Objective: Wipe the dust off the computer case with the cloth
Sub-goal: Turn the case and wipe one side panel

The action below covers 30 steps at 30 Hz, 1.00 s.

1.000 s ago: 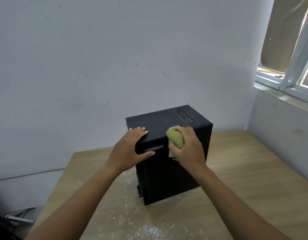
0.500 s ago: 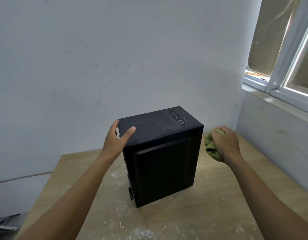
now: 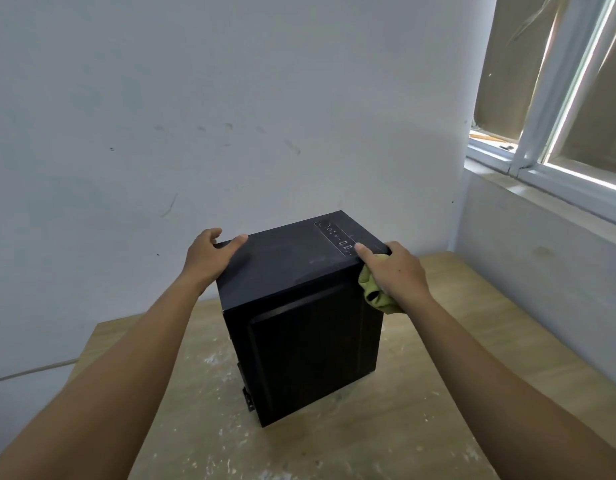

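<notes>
A black computer case (image 3: 299, 341) stands upright on a wooden table (image 3: 420, 410), its dusty top facing me with a strip of buttons and ports near the right edge. My left hand (image 3: 209, 256) grips the top's far left corner, fingers spread over the edge. My right hand (image 3: 394, 271) clasps the top right corner with its thumb on the top. A crumpled green cloth (image 3: 375, 296) is pressed under its palm against the case's right side, mostly hidden by the hand.
A pale wall stands close behind the case. A window (image 3: 559, 116) with a white frame and a sill is at the right. White dust specks cover the table around the case. A cable (image 3: 29, 372) runs along the wall at the left.
My right hand carried the cloth from the case's front to its right side, then up against the top right corner. My left hand slid to the far left corner of the top.
</notes>
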Available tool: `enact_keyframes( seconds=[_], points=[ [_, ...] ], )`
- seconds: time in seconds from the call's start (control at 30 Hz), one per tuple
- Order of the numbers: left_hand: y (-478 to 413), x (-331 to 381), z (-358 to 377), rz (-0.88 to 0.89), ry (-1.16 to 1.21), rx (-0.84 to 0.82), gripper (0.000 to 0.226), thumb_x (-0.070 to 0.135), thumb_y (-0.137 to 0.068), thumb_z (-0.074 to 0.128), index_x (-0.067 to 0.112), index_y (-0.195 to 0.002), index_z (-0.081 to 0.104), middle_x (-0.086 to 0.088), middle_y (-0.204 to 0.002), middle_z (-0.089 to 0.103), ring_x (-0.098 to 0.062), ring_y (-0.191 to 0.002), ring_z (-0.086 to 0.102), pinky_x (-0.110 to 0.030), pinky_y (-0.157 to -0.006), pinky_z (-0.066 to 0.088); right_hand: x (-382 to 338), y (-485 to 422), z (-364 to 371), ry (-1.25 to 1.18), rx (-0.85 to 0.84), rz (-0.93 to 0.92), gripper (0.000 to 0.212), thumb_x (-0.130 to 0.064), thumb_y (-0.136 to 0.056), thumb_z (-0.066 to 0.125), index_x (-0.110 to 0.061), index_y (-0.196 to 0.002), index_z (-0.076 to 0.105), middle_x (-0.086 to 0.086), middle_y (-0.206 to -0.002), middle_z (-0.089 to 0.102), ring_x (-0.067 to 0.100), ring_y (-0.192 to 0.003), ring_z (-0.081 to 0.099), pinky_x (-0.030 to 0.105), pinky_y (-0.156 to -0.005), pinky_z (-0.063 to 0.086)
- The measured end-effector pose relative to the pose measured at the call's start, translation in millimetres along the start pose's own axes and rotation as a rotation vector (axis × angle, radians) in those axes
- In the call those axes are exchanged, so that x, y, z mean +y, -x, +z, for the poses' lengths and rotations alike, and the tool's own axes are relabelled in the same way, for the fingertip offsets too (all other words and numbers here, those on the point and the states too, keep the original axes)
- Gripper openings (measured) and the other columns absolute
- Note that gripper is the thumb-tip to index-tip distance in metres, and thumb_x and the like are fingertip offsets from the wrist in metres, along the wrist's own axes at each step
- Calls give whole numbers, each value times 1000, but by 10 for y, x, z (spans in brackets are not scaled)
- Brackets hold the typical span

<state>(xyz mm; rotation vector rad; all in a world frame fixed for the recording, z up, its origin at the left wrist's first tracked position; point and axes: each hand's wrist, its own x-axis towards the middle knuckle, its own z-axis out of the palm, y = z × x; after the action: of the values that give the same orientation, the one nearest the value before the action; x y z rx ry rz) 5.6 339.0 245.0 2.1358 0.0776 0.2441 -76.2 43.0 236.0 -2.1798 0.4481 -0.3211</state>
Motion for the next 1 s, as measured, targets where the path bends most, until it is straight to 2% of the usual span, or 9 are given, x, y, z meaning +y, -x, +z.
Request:
enact_keyframes(
  seconds=[0.17, 0.27, 0.37, 0.47, 0.6, 0.7, 0.83, 0.9, 1.0],
  points=[
    [-108, -30, 57, -42, 18, -72, 69, 50, -82, 73, 11, -136, 53, -3, -136, 53, -21, -123, 51, -37, -103, 44, 24, -85, 91, -64, 46, 69, 46, -65, -84, 51, -23, -102, 56, -1, -100, 59, 23, -93, 52, 32, -75, 37],
    [-135, -12, 36, -54, -15, -110, 55, 52, -79, 75, 13, -117, 64, -1, -118, 63, -19, -106, 61, -31, -84, 50, 12, -112, 149, -96, 73, 97, 46, -61, -88, 50, -20, -108, 56, 0, -102, 58, 25, -95, 52, 33, -76, 37],
    [-123, -3, 39, -43, -41, -106, 47, 53, -78, 75, 13, -103, 68, -2, -106, 67, -19, -94, 63, -27, -70, 46, -13, -124, 167, -94, 91, 103, 45, -56, -91, 48, -18, -114, 53, 0, -102, 55, 24, -92, 48, 32, -76, 36],
    [-105, 15, 38, -40, -52, -77, 50, 55, -77, 75, 13, -104, 68, -2, -106, 67, -19, -96, 63, -27, -72, 46, -72, -114, 165, -35, 116, 89, 44, -53, -94, 45, -17, -119, 49, 1, -103, 53, 24, -92, 47, 33, -77, 36],
    [-61, 40, 31, -41, -54, -66, 53, 54, -78, 75, 12, -109, 68, -2, -109, 66, -20, -100, 62, -30, -80, 49, -120, -68, 166, 109, 157, 8, 47, -51, -97, 40, -14, -125, 47, 6, -119, 57, 29, -105, 54, 34, -77, 38],
    [-15, 60, 30, -41, -62, -54, 51, 53, -79, 74, 12, -108, 68, -1, -107, 65, -20, -98, 62, -30, -79, 48, -150, -12, 182, 188, 133, -60, 62, -59, -93, 45, -12, -132, 41, 9, -128, 50, 31, -111, 52, 35, -76, 37],
    [76, 63, 14, -50, -62, -39, 48, 53, -80, 74, 12, -104, 68, -1, -104, 66, -19, -94, 62, -29, -76, 47, -142, 86, 307, -31, 77, 76, 95, -66, -78, 62, -5, -141, 27, 9, -139, 45, 33, -120, 50, 42, -90, 43],
    [130, 51, -2, -56, -53, -31, 48, 53, -79, 74, 13, -104, 68, 0, -103, 67, -19, -94, 63, -28, -74, 46, -109, 79, 339, -148, 65, 135, 89, -64, -76, 65, -5, -135, 33, 9, -133, 50, 32, -117, 52, 39, -88, 43],
    [252, 37, -41, -61, -44, -7, 48, 53, -79, 74, 13, -105, 68, -1, -103, 67, -19, -94, 63, -28, -74, 47, -83, 41, 325, -178, 16, 104, 75, -61, -79, 64, -9, -128, 41, 7, -128, 52, 29, -115, 52, 34, -83, 40]
  ],
)
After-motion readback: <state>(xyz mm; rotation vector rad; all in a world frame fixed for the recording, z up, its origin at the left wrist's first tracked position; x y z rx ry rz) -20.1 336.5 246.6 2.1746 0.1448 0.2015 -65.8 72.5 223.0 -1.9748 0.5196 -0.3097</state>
